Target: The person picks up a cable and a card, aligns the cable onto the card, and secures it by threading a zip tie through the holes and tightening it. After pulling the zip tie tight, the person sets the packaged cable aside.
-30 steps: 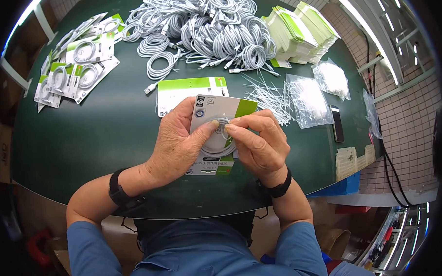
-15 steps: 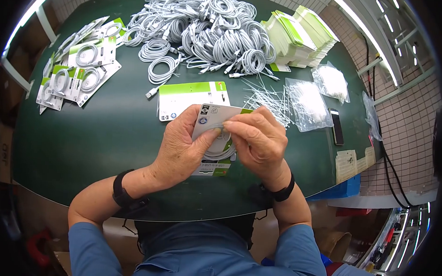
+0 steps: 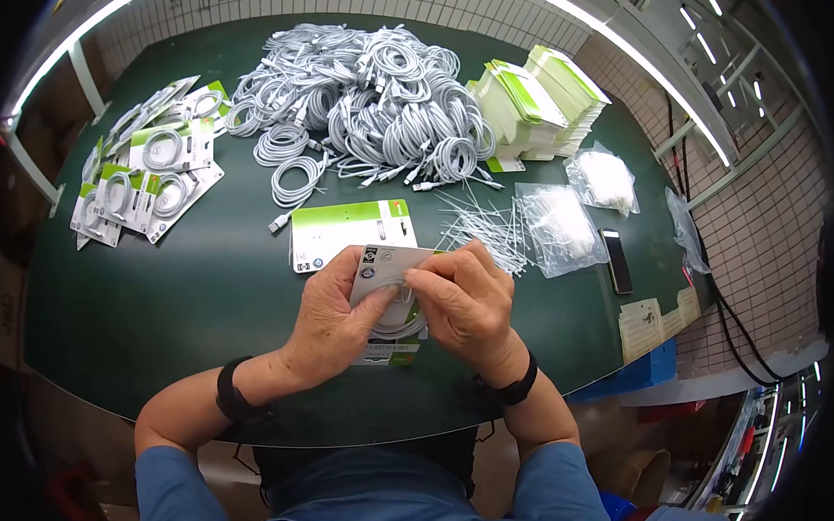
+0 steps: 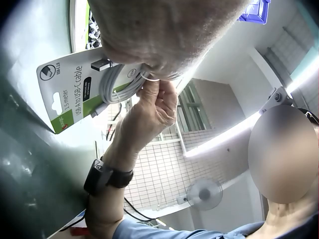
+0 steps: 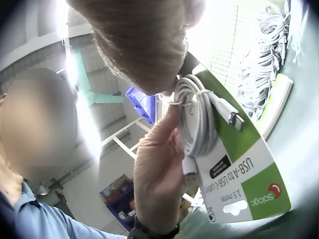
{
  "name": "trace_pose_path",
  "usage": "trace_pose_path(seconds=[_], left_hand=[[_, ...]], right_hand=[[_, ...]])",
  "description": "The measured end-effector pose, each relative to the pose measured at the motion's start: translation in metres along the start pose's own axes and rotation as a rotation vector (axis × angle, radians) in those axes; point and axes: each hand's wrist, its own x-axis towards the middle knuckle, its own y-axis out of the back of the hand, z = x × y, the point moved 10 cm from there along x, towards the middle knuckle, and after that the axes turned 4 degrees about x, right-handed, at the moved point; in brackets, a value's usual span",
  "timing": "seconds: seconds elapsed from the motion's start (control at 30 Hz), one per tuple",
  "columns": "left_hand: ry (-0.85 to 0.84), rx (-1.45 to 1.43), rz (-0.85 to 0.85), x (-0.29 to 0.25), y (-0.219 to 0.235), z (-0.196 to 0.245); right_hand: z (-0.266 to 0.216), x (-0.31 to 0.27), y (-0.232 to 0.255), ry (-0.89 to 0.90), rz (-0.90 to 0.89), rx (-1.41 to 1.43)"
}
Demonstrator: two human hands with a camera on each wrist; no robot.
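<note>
The left hand (image 3: 327, 326) grips a white and green card (image 3: 385, 259) by its left side, its thumb on the coiled white cable (image 3: 398, 328) lying against the card. With thumb and fingertips together, the right hand (image 3: 470, 308) pinches a thin white tie at the top of the coil. In the right wrist view the tie loops round the cable coil (image 5: 199, 119), and a USB plug (image 5: 236, 119) sticks out over the card (image 5: 244, 169). The left wrist view shows the coil (image 4: 115, 85) on the card's printed face (image 4: 65, 94), with the right hand (image 4: 142, 117) beyond it.
Flat cards (image 3: 345, 229) lie just behind the hands. Farther back are a large heap of coiled cables (image 3: 367, 103) and card stacks (image 3: 533, 104). Finished-looking cable cards (image 3: 154, 159) lie at left; loose ties (image 3: 487, 231), plastic bags (image 3: 560, 229) and a phone (image 3: 616, 261) at right.
The head view has tilted up, so the table and hands appear lower. The right hand's fingertips remain at the top of the coil, and the left hand keeps its grip on the card.
</note>
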Motion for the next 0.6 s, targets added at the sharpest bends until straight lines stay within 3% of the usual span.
trace_pose_path(seconds=[0.13,0.3,0.37,0.4,0.5,0.53,0.6], left_hand=[[0.002,0.003,-0.014,0.000,0.000,0.001],[0.044,-0.065,-0.041,0.004,-0.002,0.001],[0.071,-0.108,-0.076,0.005,-0.004,0.004],[0.086,-0.131,-0.094,0.005,-0.006,0.005],[0.087,-0.182,-0.113,0.003,-0.012,0.011],[0.079,-0.213,-0.116,0.002,-0.014,0.013],[0.096,-0.189,-0.137,0.000,-0.017,0.011]], right_hand=[[0.009,0.003,-0.004,-0.076,-0.105,0.083],[0.021,-0.002,0.006,-0.109,-0.043,0.227],[0.048,-0.013,0.026,-0.356,0.172,0.285],[0.055,-0.016,0.027,-0.374,0.186,0.288],[0.117,-0.057,-0.012,-1.002,0.170,0.892],[0.120,-0.063,-0.014,-1.014,0.190,0.894],[0.106,-0.078,-0.058,-1.188,-0.010,1.315]])
